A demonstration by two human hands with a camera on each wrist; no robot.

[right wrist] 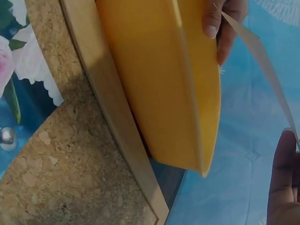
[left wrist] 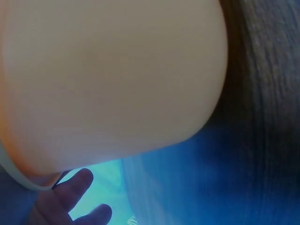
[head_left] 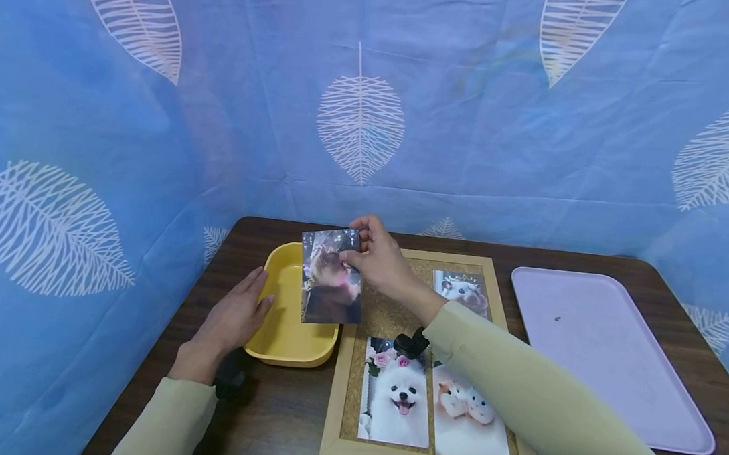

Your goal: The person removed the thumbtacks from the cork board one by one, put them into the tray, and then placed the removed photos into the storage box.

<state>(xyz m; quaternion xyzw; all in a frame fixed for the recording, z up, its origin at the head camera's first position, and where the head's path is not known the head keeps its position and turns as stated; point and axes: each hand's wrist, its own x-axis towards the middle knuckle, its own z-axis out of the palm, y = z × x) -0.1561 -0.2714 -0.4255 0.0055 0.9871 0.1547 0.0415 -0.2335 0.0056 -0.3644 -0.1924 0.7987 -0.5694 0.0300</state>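
My right hand (head_left: 385, 261) pinches a photo card (head_left: 327, 302) at its right edge, with the thumb on the picture side. Upright over the yellow tub (head_left: 276, 351), the card shows a blurry animal against a dark background. The right wrist view shows the card (right wrist: 267, 58) nearly edge-on. At the tub's left rim is my left hand (head_left: 233, 315), its fingers fairly straight. The left thumb overlaps the inside of the tub, and the left fingers (left wrist: 79, 183) show beyond the rim in the left wrist view.
A wood-framed cork board (head_left: 339, 416) lies right of the tub, bearing a white dog photo (head_left: 401, 410), a photo of two hamsters (head_left: 468, 431) and another animal photo (head_left: 463, 289). Farther right is a lilac tray (head_left: 604, 353) with a small dark speck. A blue leaf-patterned cloth (head_left: 482, 143) hangs behind the table.
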